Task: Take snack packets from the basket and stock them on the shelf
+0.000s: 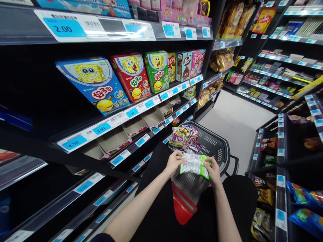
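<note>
Between my two hands is a green and white candy bag (193,165), its printed back facing me. My left hand (175,160) pinches its left end, and my right hand (213,169) grips the right end. Under the bag stands a dark grey shopping basket (222,148) with a slotted bottom and a red handle part (183,205) at the near side. A pile of colourful snack packets (183,136) lies in the basket's far left part, just beyond my left hand.
Left, a dark shelf holds a blue snack box (93,85), a red box (131,77) and a green box (157,71). Open cardboard trays (114,138) sit one level lower. To the right, a low rack (280,178) carries snack bags. Pale floor (232,114) runs between the shelves.
</note>
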`<state>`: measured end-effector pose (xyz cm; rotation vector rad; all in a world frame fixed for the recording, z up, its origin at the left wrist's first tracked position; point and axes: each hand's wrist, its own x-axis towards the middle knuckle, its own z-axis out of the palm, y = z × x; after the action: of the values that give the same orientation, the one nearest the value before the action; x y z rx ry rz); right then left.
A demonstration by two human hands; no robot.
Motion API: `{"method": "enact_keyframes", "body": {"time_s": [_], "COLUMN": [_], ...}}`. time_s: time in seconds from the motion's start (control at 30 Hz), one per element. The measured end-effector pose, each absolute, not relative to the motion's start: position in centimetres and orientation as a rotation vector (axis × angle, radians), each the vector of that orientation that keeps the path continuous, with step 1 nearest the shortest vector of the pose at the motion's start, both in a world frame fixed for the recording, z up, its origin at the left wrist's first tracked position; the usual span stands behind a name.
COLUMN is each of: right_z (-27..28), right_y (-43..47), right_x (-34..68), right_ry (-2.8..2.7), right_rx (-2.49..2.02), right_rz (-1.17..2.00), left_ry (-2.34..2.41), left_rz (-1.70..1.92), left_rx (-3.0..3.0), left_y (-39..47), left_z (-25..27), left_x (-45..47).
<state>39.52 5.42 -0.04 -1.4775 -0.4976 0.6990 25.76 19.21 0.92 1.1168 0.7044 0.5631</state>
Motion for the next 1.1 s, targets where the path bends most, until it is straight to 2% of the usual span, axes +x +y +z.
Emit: {"method": "enact_keyframes", "body": {"time_s": [0.23,0.5,0.83,1.1], "right_z": [-0.9,-0.5,0.0,1.0], "right_y": [5.2,4.6,4.4,3.9], "right_x": [40.8,42.0,41.6,41.6], "right_ry": [-0.347,-0.237,-0.218,-0.208], "right_rx": [-1.298,-1.282,-1.225,-1.022], "right_rz": [0.827,0.785,0.82,1.087], "left_ry": [0.603,0.477,0.453,0.547], "left_rz": [0.406,0.409,0.356,0.285], "left_rx": [1.043,1.278,1.222,0.894], "left_y": [18.7,15.8,16.0,16.8], "left_z": [2.7,4.1,4.6,3.1], "left_x": [25.3,24.8,24.9,25.6]}}
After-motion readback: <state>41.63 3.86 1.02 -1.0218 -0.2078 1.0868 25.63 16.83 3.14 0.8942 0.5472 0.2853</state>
